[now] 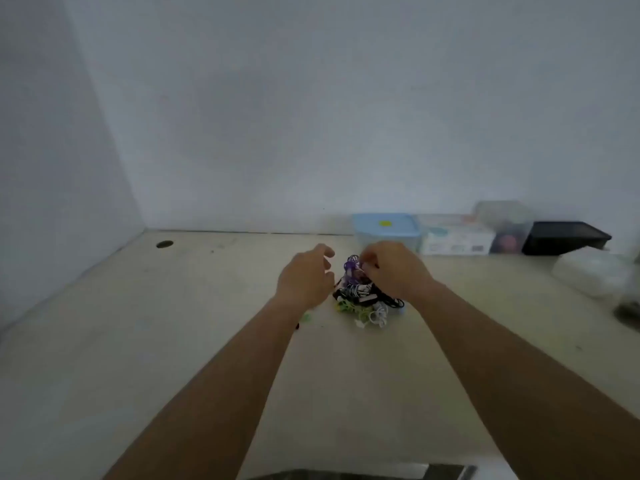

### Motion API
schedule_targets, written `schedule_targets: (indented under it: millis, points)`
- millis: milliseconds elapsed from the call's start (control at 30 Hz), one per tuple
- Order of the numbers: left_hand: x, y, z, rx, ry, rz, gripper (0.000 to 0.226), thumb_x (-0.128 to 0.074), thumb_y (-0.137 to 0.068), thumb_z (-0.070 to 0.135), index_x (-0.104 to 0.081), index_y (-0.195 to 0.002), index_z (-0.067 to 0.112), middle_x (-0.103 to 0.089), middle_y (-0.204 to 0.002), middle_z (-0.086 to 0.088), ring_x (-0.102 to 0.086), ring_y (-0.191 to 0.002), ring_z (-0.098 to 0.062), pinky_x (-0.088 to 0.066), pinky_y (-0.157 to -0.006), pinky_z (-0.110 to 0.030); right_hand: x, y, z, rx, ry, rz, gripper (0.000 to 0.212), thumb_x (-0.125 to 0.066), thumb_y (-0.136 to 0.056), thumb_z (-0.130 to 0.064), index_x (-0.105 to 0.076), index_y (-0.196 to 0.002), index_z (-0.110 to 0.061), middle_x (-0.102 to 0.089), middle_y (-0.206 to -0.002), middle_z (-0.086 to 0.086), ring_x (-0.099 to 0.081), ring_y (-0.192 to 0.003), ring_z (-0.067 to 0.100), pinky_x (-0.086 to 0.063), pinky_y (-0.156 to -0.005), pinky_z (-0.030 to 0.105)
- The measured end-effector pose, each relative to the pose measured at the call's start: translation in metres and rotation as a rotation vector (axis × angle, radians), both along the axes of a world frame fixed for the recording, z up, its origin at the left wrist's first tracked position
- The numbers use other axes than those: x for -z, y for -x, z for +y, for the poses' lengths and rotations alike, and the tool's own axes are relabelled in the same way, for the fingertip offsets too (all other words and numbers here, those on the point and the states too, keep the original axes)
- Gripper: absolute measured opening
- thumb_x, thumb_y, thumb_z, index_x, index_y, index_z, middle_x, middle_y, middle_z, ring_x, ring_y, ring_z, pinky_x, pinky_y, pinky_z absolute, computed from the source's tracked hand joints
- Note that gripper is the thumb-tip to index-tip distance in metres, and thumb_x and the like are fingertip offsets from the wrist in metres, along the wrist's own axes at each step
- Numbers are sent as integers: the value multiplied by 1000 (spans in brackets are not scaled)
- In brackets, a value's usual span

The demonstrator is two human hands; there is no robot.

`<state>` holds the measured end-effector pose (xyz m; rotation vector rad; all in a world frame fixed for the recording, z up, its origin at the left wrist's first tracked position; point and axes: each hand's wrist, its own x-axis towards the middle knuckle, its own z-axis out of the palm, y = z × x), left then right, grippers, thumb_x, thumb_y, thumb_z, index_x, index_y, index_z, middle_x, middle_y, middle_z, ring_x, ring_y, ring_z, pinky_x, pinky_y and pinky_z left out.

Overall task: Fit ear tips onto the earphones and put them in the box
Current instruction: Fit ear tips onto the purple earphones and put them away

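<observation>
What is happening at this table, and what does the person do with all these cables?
A person works at a table on a tangled pile of earphones. The right hand pinches a purple cable at the top of the pile. The left hand hovers open beside it and holds nothing. A box with a blue lid stands behind, by the wall.

No legible text. The white carton [455, 237] at the right rear of the counter [173, 341] carries coloured printing too blurred to read. The yellow mark [383, 223] on the blue-lidded box [401, 218] beside it shows no discernible characters.
</observation>
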<state>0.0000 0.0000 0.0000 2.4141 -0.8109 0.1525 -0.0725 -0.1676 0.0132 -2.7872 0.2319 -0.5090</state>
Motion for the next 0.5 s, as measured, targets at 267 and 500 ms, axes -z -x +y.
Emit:
schedule_targets:
  millis: [267,500]
  points:
    - [21,-24,-26,53,312,416,55,-47,-79,-12,-54,-127,14,-72,-108,-4,-64,-89,-18,-46,-63,-21,12,-38,5,176,-49,67,24,-49,-96,-35,-68,-105,-22,-70,-97,1,-64,-86,21,-53,-72,34]
    - [23,-29,-28,94,552,557,51,-45,-81,-20,-56,-124,5,-73,-88,5,-60,-76,-23,-46,-61,-27,3,-47,-6,109,-345,26,13,-69,-83,-37,-72,-87,-25,-70,-74,-9,-66,-73,7,-57,-75,34]
